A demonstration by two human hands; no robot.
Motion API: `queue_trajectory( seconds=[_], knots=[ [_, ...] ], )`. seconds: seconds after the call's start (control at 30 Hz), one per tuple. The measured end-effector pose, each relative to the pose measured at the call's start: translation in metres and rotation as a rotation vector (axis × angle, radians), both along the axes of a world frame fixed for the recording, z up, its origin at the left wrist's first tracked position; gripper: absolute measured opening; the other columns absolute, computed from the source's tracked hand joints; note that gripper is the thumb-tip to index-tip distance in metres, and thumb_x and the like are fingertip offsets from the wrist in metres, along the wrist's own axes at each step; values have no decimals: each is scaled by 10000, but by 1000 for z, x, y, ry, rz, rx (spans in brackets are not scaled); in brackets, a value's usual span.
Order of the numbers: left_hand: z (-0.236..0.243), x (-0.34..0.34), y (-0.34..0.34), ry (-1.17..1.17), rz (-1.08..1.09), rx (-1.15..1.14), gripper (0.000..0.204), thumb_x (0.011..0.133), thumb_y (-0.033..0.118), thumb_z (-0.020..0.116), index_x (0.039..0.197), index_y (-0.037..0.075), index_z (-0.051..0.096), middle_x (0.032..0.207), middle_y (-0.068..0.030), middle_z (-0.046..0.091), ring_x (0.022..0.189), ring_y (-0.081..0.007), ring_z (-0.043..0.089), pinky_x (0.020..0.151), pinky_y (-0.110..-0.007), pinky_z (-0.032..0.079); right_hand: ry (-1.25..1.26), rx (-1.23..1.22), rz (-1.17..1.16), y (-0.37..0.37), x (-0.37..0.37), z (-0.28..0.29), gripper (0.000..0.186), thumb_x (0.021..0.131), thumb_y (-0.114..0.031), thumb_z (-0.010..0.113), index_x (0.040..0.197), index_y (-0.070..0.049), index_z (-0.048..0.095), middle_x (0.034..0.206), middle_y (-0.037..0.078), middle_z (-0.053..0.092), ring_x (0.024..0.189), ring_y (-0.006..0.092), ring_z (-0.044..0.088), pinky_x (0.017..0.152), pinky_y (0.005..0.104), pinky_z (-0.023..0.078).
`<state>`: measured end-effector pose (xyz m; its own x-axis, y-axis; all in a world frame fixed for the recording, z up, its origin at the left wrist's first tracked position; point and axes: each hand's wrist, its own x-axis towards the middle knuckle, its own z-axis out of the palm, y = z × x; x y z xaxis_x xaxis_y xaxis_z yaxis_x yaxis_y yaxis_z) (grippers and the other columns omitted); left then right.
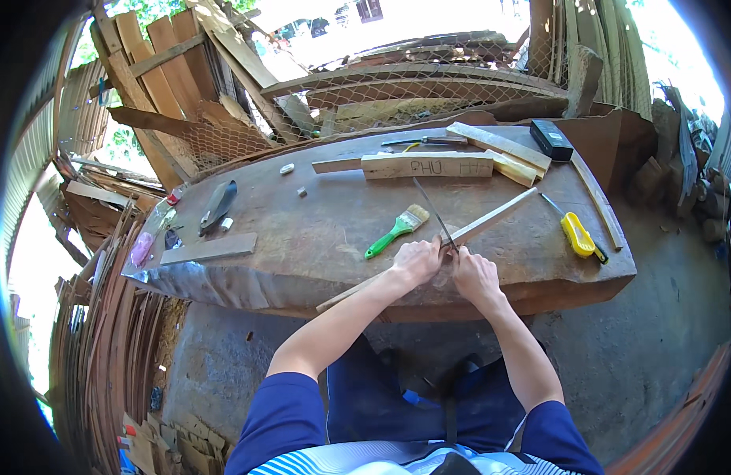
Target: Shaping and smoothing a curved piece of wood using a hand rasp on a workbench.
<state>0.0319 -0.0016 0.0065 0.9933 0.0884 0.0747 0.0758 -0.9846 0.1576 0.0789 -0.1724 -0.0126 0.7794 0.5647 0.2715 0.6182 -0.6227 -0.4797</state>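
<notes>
A long, thin wooden stick (496,215) lies slantwise across the front part of the workbench (326,229), its near end by the bench's front edge. My left hand (418,261) is closed around its middle. Beside it, my right hand (476,275) is closed on the lower end of a thin, dark, blade-like tool (433,209), which crosses the stick and points away to the left. Whether this is a file or a saw blade is unclear. Just left of the tool lies a green-handled paintbrush (397,231), touched by neither hand.
Wood blocks (429,166) with handwriting lie at the back, near a black box (551,140). A yellow-handled tool (577,234) rests at right. A flat wooden strip (209,248) and a dark hand plane-like tool (218,207) are at left. Wire mesh (460,93) stands behind.
</notes>
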Motion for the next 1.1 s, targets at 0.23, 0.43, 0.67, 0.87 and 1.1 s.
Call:
queue_trajectory(
  seconds=[0.23,0.43,0.67,0.87,1.1],
  knots=[
    [-1,12,-12,-10,-5,66,457,1093,420,438,1168,10,626,869,-246,760,822,-418,767,751,-523,609,48,-64,-44,-28,-8,0,380,1101,-330,458,968,-24,639,820,291,719,805,481,723,746,580,568],
    [3,23,-6,-12,61,58,477,1105,441,417,1154,19,635,875,-256,757,831,-435,761,748,-538,607,79,-129,-129,-111,-71,-11,356,1091,-316,478,960,-35,653,776,265,718,761,456,726,725,562,575],
    [2,26,-2,-54,86,-16,424,1107,431,428,1101,31,569,856,-293,737,813,-483,739,735,-585,591,178,-105,-238,-217,-136,-7,334,1090,-293,501,921,-41,640,711,254,681,712,455,695,679,573,543],
    [-14,13,-7,-16,67,24,407,1108,418,434,1123,34,570,864,-292,736,808,-485,735,737,-584,589,55,111,-119,-151,-97,-10,263,1079,-286,526,1009,-53,627,735,278,676,714,489,676,670,591,536],
    [-5,29,-11,5,75,8,479,1123,456,372,1135,14,554,919,-303,734,901,-492,728,807,-585,582,49,123,5,-41,2,-4,312,1048,-293,468,1027,-22,622,848,307,716,830,495,710,767,599,557]
  ],
)
